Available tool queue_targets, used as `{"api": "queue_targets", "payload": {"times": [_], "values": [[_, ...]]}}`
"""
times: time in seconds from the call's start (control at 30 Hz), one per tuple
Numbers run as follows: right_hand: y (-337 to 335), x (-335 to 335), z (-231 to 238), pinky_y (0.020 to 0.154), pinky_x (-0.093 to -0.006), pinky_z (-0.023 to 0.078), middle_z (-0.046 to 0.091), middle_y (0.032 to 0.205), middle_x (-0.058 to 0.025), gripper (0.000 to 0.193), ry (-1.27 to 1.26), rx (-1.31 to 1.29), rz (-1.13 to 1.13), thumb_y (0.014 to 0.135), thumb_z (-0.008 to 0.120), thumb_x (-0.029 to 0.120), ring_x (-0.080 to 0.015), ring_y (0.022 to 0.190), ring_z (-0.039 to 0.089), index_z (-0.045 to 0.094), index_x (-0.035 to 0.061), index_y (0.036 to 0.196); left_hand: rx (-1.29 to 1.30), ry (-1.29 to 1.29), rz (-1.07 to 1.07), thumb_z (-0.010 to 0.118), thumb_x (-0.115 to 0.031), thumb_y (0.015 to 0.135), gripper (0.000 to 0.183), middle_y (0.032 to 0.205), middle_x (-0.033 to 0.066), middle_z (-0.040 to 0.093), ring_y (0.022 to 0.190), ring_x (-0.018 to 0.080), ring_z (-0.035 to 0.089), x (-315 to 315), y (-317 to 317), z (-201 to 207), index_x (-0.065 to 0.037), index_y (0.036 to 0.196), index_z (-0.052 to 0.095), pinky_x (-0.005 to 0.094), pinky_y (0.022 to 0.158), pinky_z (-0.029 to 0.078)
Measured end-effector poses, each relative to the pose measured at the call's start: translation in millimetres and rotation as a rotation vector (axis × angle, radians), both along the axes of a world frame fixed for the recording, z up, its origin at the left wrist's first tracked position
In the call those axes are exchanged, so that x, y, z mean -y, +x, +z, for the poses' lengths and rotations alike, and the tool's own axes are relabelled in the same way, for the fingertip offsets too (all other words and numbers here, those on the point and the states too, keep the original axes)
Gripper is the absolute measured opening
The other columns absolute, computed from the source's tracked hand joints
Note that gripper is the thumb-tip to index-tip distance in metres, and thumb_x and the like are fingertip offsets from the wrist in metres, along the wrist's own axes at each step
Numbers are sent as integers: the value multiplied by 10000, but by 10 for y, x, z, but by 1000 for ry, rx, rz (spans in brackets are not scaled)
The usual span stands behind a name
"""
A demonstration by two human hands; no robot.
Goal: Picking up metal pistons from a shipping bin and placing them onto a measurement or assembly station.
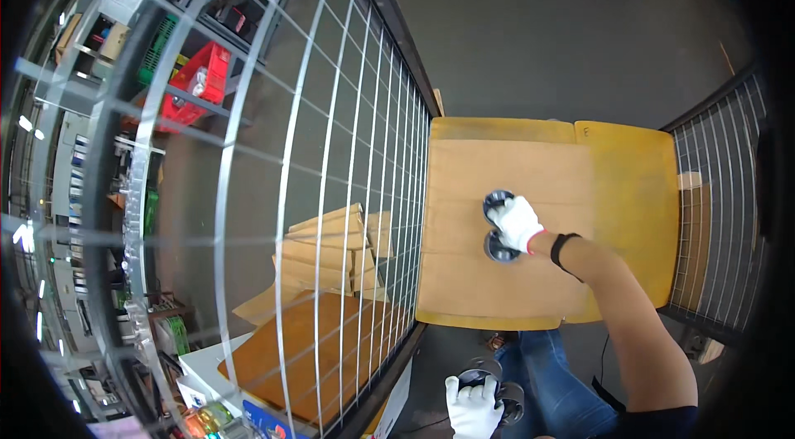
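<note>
My right hand (517, 222), in a white glove with a black wristband, grips the handle of a dark double suction-cup lifter (498, 226) pressed onto a light wooden board (472, 182). The board lies flat on a yellow board (633, 190) inside a wire cage cart. My left hand (472, 407), also gloved in white, holds a second dark suction-cup lifter (495, 385) low by my knee, off the boards.
A wire mesh cage wall (331, 190) rises at the left, another mesh wall (720, 215) at the right. Stacked wooden boards (331, 248) and a brown panel (306, 356) lie beyond the left mesh. Shelves with red crates (199, 79) stand far left. Grey floor (563, 33) lies ahead.
</note>
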State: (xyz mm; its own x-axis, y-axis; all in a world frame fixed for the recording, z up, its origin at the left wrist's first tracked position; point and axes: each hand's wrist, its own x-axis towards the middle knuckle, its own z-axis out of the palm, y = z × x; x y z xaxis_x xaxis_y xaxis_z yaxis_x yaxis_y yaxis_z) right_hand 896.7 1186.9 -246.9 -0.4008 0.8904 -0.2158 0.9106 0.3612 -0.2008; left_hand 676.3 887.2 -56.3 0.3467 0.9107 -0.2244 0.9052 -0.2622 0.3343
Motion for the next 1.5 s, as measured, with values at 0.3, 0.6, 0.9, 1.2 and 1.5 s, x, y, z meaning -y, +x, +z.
{"api": "queue_targets", "payload": {"times": [0.3,0.6,0.9,1.2,1.5], "values": [[-462,-1386,-654,800,-451,555,696,987,-147,505,106,-30,-172,721,791,191,-360,900,648,694,144,1214,-30,-66,80,706,-186,766,479,1031,163,636,1002,365,601,-630,104,-781,-27,1215,659,611,1170,374],[-704,-2223,-1442,878,-448,545,683,1068,-259,481,-101,-647,-831,977,630,400,-414,1044,670,645,-54,1134,-62,-208,-19,821,-205,687,587,820,54,587,852,265,616,-1429,13,-1189,-112,1235,631,578,1156,379],[-574,-2104,-822,850,-415,475,661,1136,-127,517,91,-18,-111,787,769,245,-281,1040,622,619,62,1246,-148,-104,-215,842,-214,667,580,811,52,607,845,248,604,-2121,-130,-1716,-81,1198,649,563,1178,313],[72,-624,-629,942,-446,482,644,1276,-131,596,104,-294,-114,810,754,276,-326,1141,607,582,79,1346,-207,34,-271,767,-203,746,514,909,75,670,920,262,631,-2983,-94,-2327,-88,1233,649,547,1195,271],[309,-108,-814,1006,-447,493,689,1261,-172,550,-300,-288,-248,877,710,327,-344,1143,637,609,66,1351,-245,144,-301,653,-96,792,406,929,72,678,958,254,635,-3704,81,-2601,-108,1197,674,526,1190,295]]}}
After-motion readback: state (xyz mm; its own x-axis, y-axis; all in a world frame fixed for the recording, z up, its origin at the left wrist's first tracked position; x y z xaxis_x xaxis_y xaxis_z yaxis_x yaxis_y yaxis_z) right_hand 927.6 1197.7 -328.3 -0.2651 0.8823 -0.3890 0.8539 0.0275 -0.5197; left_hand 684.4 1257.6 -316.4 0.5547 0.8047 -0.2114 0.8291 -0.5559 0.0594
